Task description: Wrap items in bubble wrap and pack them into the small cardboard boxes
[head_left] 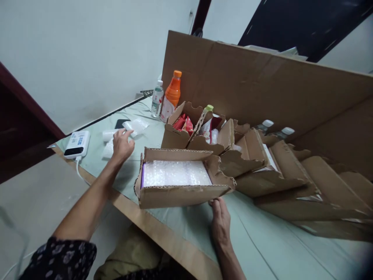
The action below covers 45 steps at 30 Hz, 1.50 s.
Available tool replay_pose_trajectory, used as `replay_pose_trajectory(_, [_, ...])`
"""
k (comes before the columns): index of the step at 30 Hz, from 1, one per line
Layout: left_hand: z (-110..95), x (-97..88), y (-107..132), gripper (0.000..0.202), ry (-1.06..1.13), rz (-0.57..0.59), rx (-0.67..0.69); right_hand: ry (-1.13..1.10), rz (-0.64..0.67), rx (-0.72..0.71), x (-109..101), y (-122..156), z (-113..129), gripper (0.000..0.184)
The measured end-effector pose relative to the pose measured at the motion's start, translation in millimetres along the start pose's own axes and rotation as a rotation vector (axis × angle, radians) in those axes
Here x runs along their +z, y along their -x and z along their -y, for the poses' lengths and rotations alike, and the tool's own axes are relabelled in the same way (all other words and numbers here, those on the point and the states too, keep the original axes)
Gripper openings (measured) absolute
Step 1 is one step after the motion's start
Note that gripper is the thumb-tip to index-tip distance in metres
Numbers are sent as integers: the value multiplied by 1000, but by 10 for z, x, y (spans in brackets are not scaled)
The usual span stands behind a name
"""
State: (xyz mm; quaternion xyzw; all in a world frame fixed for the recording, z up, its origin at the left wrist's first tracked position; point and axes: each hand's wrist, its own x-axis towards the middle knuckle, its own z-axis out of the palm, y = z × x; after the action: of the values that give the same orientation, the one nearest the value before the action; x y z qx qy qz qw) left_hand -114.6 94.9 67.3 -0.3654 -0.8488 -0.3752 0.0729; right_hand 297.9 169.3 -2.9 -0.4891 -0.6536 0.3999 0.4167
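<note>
— Corrugated brown card, isn't it, that open box (180, 194) nearest the desk (262, 241) edge?

— Yes, with rough torn rims, and a flat pad of white bubble wrap (175, 174) lying inside it. The right hand (220, 219) touches its front lower corner, fingers close together against the card.

— And the left hand (121, 146)?

— Reached out well to the left, fingers loosely curled on small crinkled clear bags (135, 126) lying on the pale green desk.

— Beyond that?

— A white power bank (77, 144) with its cable, an orange bottle (171, 95), a clear bottle (157, 99), and more jagged cardboard boxes (198, 134) before a tall cardboard sheet (262, 85).
</note>
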Motion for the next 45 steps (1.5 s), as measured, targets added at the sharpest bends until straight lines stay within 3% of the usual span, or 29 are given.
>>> replay_pose_trajectory(3, [124,249,-420,43,-73,75,39,15,21,43,9,-10,92,61])
replay_pose_trajectory(7, [212,430,-712,22,-150,158,142,0,-17,100,-10,-60,101,68])
replay_pose_trajectory(10, [197,445,-840,20,-178,157,198,1,-3,124,-25,-84,34,68])
replay_pose_trajectory(13, [159,265,-918,26,-185,83,220,8,7,117,-31,-84,-8,67])
replay_pose_trajectory(16, [217,-111,-856,29,-177,-119,267,18,35,92,-29,-71,3,66])
replay_pose_trajectory(18, [350,-376,-680,28,-183,-241,303,33,70,75,-24,-63,28,64])
replay_pose_trajectory(20, [552,-577,-413,30,-204,-220,311,51,99,49,-18,-58,53,63])
replay_pose_trajectory(23, [895,-719,-4,30,-215,-115,316,69,114,4,-7,-59,71,63])
replay_pose_trajectory(27, [1106,-718,208,43,-212,15,315,91,78,-5,12,-75,47,64])
replay_pose_trajectory(30, [983,-604,84,68,-269,136,306,114,67,-8,23,-92,14,63])
replay_pose_trajectory(32, [857,-484,-58,81,-374,277,285,127,72,-17,22,-100,-3,62])
replay_pose_trajectory(34, [779,-366,-185,80,-463,417,263,143,71,-21,17,-103,-14,62])
replay_pose_trajectory(36, [784,-291,-266,66,-499,491,251,158,70,-22,12,-100,-19,61])
replay_pose_trajectory(40, [936,-354,-303,42,-505,496,276,163,82,-38,14,-93,-6,57])
replay_pose_trajectory(42, [970,-465,-283,44,-507,481,281,149,90,-50,13,-88,22,55])
replay_pose_trajectory(45, [870,-646,-143,59,-342,350,301,109,93,-35,-23,-57,97,52])
